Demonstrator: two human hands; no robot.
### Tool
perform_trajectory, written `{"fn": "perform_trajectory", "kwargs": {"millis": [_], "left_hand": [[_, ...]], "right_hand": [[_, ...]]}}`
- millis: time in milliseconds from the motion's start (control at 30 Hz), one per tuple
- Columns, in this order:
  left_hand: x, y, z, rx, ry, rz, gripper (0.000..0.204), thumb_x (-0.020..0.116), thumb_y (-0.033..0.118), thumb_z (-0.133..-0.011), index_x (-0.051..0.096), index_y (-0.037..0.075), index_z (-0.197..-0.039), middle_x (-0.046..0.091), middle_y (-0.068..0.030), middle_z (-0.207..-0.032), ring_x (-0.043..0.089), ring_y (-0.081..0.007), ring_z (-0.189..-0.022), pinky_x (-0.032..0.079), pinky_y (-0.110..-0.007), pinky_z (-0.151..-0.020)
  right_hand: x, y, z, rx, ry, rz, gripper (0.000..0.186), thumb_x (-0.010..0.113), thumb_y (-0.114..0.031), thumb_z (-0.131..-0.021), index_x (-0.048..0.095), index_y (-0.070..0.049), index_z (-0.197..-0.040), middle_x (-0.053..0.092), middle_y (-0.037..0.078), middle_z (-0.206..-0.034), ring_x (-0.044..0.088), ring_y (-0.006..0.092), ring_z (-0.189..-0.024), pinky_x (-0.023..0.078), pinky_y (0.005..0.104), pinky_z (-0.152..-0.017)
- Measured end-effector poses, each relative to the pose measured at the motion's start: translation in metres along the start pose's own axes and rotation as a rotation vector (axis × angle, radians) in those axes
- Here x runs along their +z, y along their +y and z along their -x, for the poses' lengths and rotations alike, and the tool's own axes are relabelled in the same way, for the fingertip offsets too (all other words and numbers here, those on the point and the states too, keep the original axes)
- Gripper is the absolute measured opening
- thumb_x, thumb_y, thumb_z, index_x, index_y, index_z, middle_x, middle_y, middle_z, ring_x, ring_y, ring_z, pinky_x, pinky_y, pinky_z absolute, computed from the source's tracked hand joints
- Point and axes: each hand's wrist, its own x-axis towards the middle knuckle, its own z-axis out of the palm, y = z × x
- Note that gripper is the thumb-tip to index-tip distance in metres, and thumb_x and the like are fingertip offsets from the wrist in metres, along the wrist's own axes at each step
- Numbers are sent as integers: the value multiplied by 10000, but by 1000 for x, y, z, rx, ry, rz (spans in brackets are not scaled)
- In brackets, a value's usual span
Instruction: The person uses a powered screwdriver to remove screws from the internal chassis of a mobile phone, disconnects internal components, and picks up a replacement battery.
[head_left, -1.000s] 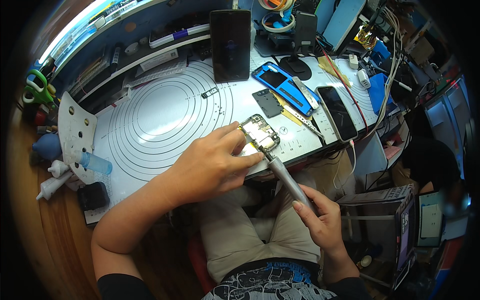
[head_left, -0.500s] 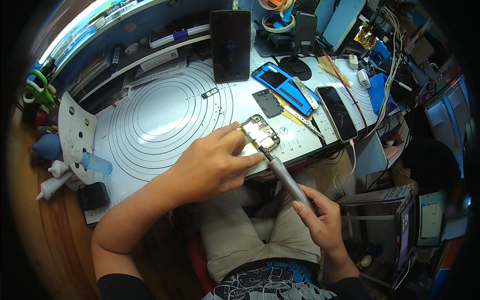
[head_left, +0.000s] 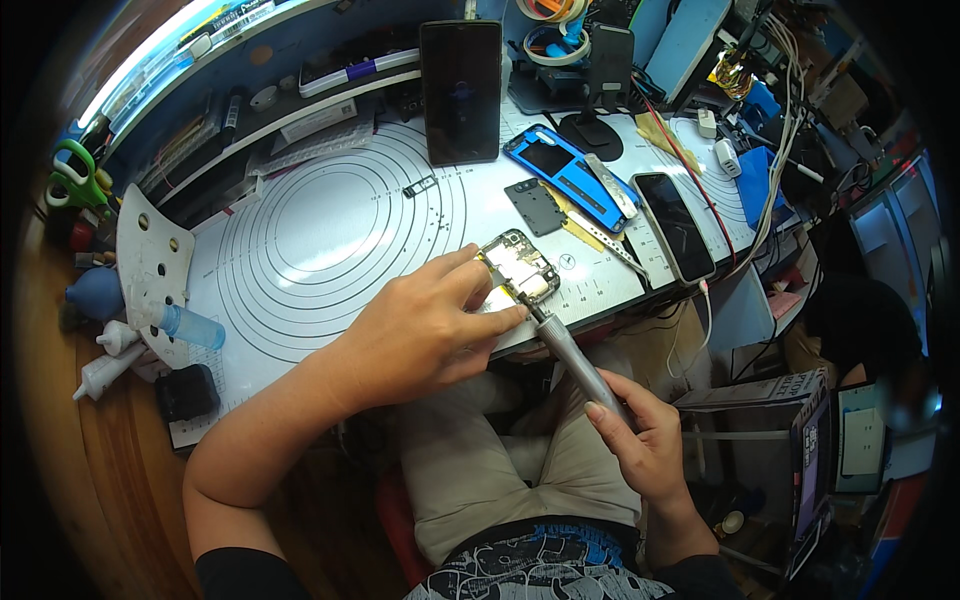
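Note:
My left hand [head_left: 430,320] is closed around the near-left side of an opened phone [head_left: 520,262], whose bare circuit board faces up. Part of the phone is hidden behind my fingers. A grey metal pen-shaped screwdriver [head_left: 580,366] slants up from my right hand [head_left: 645,435], which grips its lower end. Its thin tip meets the phone's near edge, beside my left fingertips. A dark cover plate [head_left: 535,207] lies just beyond the phone. Several tiny dark screws [head_left: 438,222] and a small card tray [head_left: 421,186] are spread on the white mat [head_left: 300,270].
Beyond the cover plate lie a blue phone shell [head_left: 572,178], tweezers [head_left: 608,246] and a dark phone [head_left: 675,227] with a white cable. A large phone [head_left: 460,92] stands upright at the back. To the left are a blue-capped bottle [head_left: 192,325] and green scissors [head_left: 75,178].

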Motion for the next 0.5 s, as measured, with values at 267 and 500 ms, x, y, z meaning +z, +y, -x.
{"fn": "perform_trajectory", "kwargs": {"millis": [267, 500], "left_hand": [[1, 0, 0, 2, 6, 1, 510, 776, 36, -716, 738, 174, -1206, 547, -60, -901, 655, -349, -1105, 560, -464, -1007], [2, -1, 0, 8, 14, 6, 505, 777, 34, -711, 741, 169, -1196, 544, -61, -895, 659, -338, -1075, 547, -475, -1037]], "right_hand": [[0, 1, 0, -7, 4, 9, 365, 758, -94, -920, 675, 60, -1240, 749, 174, -1064, 711, 171, -925, 544, 283, -818], [0, 2, 0, -8, 2, 2, 361, 756, -93, -922, 676, 58, -1240, 752, 165, -1051, 708, 164, -912, 543, 279, -812]]}}
